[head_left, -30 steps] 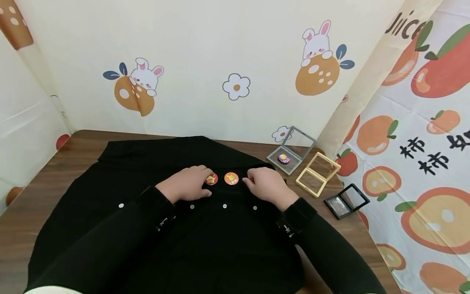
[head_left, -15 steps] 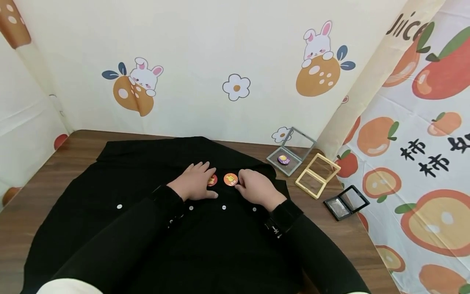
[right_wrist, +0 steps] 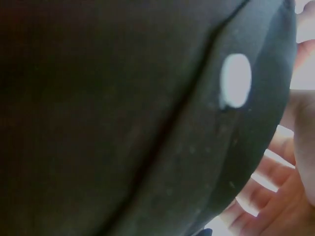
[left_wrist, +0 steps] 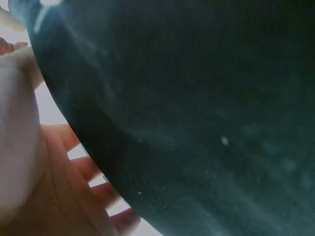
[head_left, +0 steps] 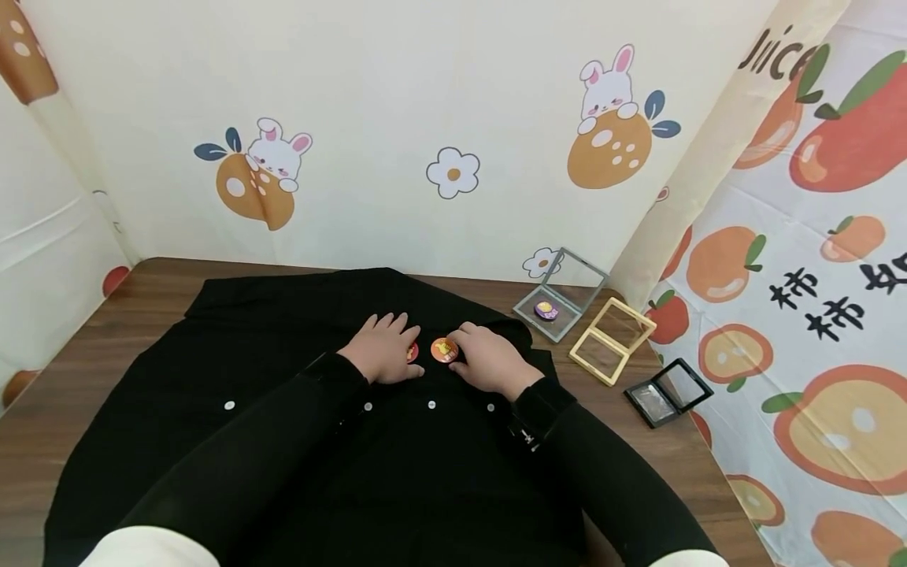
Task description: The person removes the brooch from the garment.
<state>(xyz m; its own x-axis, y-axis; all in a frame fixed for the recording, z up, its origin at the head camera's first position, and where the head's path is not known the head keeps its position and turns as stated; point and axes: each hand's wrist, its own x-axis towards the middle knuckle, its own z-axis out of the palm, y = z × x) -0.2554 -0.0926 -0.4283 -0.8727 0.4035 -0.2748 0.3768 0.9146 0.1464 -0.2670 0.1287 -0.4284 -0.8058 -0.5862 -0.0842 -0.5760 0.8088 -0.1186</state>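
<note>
A black buttoned shirt lies spread out, with a red round badge and an orange round badge side by side on it. My left hand rests on the cloth with fingers spread, hiding most of the red badge. With thumb and fingers at its right edge, my right hand holds the orange badge, whose face catches the light. Black cloth fills much of both wrist views; beyond it show the left hand's fingers and the right hand's fingers.
At the right of the wooden table stand a grey open case with a purple badge inside, a cream open case and a black open case. A patterned curtain hangs behind.
My left hand has moved right, further over the red badge. My right hand has moved left from beside the orange badge, its fingers extending to that badge's edge.
</note>
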